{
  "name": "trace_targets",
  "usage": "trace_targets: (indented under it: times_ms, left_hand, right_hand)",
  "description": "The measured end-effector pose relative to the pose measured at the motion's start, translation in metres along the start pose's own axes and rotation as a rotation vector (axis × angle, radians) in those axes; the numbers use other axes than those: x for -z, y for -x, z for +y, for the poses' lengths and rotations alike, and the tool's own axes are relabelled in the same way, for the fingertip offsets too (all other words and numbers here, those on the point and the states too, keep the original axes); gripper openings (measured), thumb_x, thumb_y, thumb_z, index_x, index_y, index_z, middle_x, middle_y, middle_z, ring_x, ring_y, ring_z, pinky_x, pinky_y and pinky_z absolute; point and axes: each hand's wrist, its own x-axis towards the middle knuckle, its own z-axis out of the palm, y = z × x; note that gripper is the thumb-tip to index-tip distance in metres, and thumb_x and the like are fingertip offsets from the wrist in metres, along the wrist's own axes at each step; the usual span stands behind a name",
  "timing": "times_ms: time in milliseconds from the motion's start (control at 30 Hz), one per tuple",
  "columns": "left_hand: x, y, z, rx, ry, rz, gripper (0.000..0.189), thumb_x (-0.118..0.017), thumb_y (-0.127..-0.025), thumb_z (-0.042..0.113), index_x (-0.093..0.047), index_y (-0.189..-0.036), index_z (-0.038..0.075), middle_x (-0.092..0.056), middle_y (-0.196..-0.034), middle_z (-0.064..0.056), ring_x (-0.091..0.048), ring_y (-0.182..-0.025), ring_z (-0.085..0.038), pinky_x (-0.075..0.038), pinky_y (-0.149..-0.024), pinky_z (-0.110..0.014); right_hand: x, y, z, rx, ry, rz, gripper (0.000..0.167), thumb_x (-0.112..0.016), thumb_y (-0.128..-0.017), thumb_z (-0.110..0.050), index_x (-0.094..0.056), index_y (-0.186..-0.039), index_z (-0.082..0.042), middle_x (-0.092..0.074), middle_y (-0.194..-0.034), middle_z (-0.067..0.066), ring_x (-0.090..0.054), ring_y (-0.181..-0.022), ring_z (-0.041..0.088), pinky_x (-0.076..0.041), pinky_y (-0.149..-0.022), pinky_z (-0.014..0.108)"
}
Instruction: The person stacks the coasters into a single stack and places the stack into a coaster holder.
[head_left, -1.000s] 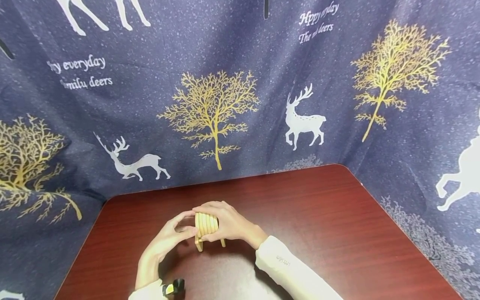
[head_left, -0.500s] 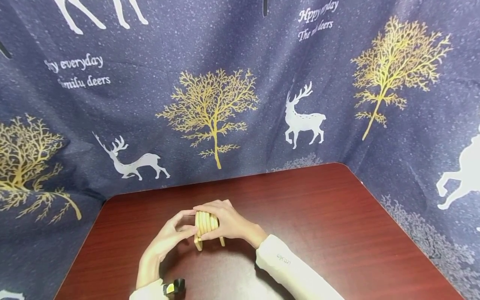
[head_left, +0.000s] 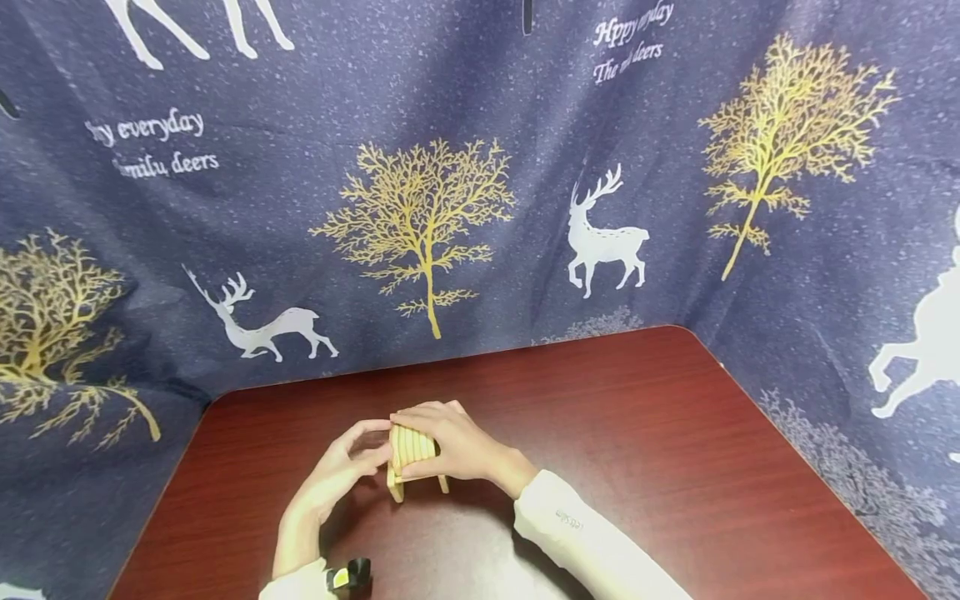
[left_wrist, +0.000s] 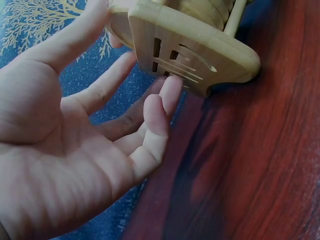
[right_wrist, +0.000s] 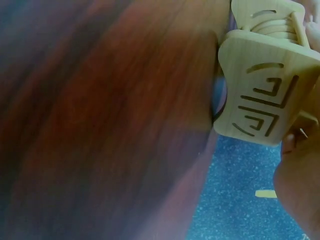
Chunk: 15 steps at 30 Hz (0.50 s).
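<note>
A stack of round pale wooden coasters (head_left: 411, 447) sits in a wooden coaster holder (head_left: 397, 488) on the table. My right hand (head_left: 463, 446) grips the stack from the right, its thumb on the near side and fingers over the top. At the left end, my left hand (head_left: 330, 479) holds the coasters' edge between thumb and index finger; its other fingers curve loosely beside the slotted end panel. That end panel of the holder (left_wrist: 225, 55) shows in the left wrist view. In the right wrist view, the opposite panel of the holder (right_wrist: 235, 95) has cut-out line patterns.
The dark red wooden table (head_left: 637, 450) reaches back to a blue cloth (head_left: 480, 100) printed with deer and golden trees. A black camera mount (head_left: 348, 575) sits on the left wrist.
The left thumb has drawn back slightly to the left along the coasters' edge. The coasters lean a little differently. The right hand keeps its grip, and the holder stays nearly in place.
</note>
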Motion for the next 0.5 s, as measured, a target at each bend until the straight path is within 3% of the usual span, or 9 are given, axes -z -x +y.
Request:
trace_targets:
  times_ms: [100,267,500]
  left_hand:
    - [0.0,-0.001,0.003,0.037,-0.024,0.078,0.046,-0.065,-0.113,0.018,-0.056,-0.153,-0.002,-0.064,-0.148,-0.026,-0.074,-0.114,-0.017,-0.058,-0.095,-0.04]
    - [0.0,-0.002,0.008,0.042,-0.071,0.155,0.046,-0.061,-0.116,0.022,-0.055,-0.153,-0.004,-0.063,-0.15,-0.027,-0.072,-0.121,-0.027,-0.058,-0.095,-0.038]
    - [-0.007,-0.012,0.012,-0.045,-0.232,0.313,0.041,-0.063,-0.116,0.024,-0.063,-0.147,-0.002,-0.069,-0.142,-0.025,-0.075,-0.118,-0.033,-0.058,-0.087,-0.028]
  right_hand:
    - [0.005,0.004,-0.001,0.0,-0.04,0.002,0.085,-0.088,-0.095,-0.047,-0.053,-0.166,-0.016,-0.054,-0.169,0.003,-0.047,-0.156,0.018,-0.041,-0.121,0.044]
    - [0.019,0.015,-0.001,-0.044,-0.142,0.013,0.086,-0.083,-0.101,-0.042,-0.041,-0.172,-0.019,-0.038,-0.179,0.004,-0.035,-0.164,0.022,-0.033,-0.131,0.05]
    - [0.038,0.043,0.011,-0.032,-0.033,0.041,0.076,-0.069,-0.109,-0.043,-0.04,-0.172,-0.015,-0.043,-0.174,0.013,-0.043,-0.159,0.029,-0.039,-0.125,0.06]
